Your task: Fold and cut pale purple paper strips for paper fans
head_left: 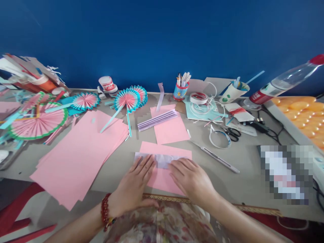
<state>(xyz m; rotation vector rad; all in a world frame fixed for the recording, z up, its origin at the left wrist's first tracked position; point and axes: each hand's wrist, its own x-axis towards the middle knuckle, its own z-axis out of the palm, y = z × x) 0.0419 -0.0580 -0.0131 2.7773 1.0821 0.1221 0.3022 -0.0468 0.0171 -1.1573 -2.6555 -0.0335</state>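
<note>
A strip of lavender paper (163, 161) lies crosswise on a pink sheet (164, 179) at the table's near edge. My left hand (138, 180) rests flat on the strip's left part, fingers stretched out and the thumb apart. On the right part of the strip lie the slightly bent fingers of my right hand (191, 177); its thumb is hidden. Just beyond, a pleated lavender strip (158, 120) lies partly over another pink sheet (172, 130). A utility knife (220, 158) is on the table to the right of my right hand.
Pink sheets (73, 158) are stacked at left, with pleated paper fans (126, 99) behind. Toward the right are a white tape roll (220, 139), scissors (234, 133), a pen cup (180, 90) and a leaning plastic bottle (275, 86). A blue wall (162, 40) closes the back.
</note>
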